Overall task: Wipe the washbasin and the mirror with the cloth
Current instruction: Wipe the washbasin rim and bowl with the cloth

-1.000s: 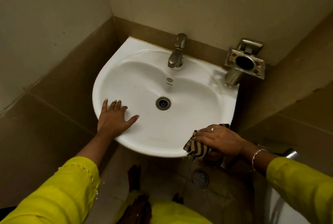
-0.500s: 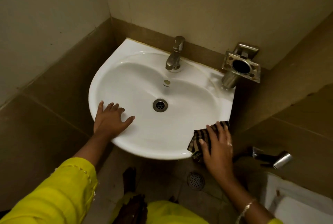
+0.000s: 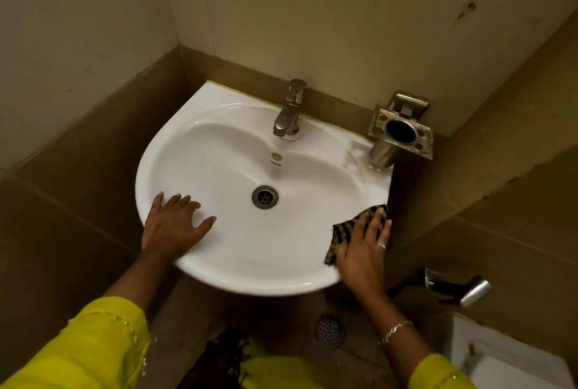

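A white corner washbasin (image 3: 225,126) hangs on the wall, with a round drain (image 3: 265,197) in its bowl. My left hand (image 3: 173,226) rests flat on the basin's front left rim, fingers spread. My right hand (image 3: 362,251) presses a dark striped cloth (image 3: 345,229) flat against the front right rim, fingers straight and pointing away from me. The cloth shows beyond the fingertips and to the left of the hand. No mirror is in view.
A steel tap (image 3: 289,110) stands at the basin's back. A metal holder (image 3: 402,130) is fixed to the wall at its right corner. A spray nozzle (image 3: 463,288) and a white toilet edge (image 3: 506,357) lie lower right. A floor drain (image 3: 329,330) sits under the basin.
My right hand has slid the cloth along the right rim from the front edge toward the wall, turning so its fingers point away from me. My left hand stays put.
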Available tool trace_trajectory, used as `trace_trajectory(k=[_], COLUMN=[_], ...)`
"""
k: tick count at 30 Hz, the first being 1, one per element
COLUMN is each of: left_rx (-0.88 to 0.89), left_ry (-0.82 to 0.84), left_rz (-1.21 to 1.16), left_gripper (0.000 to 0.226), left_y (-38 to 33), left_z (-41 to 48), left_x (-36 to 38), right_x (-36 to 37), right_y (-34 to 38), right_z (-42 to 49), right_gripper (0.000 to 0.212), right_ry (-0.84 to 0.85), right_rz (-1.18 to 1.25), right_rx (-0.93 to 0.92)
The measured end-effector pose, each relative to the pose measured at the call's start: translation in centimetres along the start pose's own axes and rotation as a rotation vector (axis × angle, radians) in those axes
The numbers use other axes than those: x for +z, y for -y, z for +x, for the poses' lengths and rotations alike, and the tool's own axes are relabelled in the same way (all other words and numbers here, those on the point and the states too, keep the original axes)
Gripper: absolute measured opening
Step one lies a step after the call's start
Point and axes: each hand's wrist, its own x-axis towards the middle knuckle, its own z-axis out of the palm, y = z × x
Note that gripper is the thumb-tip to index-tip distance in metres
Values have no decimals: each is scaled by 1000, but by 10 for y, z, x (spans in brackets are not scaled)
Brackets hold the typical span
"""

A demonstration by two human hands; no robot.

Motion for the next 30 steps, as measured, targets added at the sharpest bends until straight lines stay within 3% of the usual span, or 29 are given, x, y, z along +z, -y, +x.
trace_trajectory(k=[7, 13, 22, 30], left_rx=[-10, -6, -5, -4], left_ry=[1, -36, -39, -50], left_rz=[-9, -52, -65, -87], left_gripper=[80, 87, 81, 76], left_y=[0, -1, 1, 0], left_z=[-1, -1, -1, -1], left_x=[0, 1, 3, 3], right_x=[-18, -15, -4, -1], right_y=[-11, -10, 3, 24], right_z=[49, 46, 84, 132], right_gripper=[76, 78, 85, 78], right_ry=[52, 70, -27, -93], right_rz=[-153, -176, -338, -248], right_rx=[-94, -21, -58, -36])
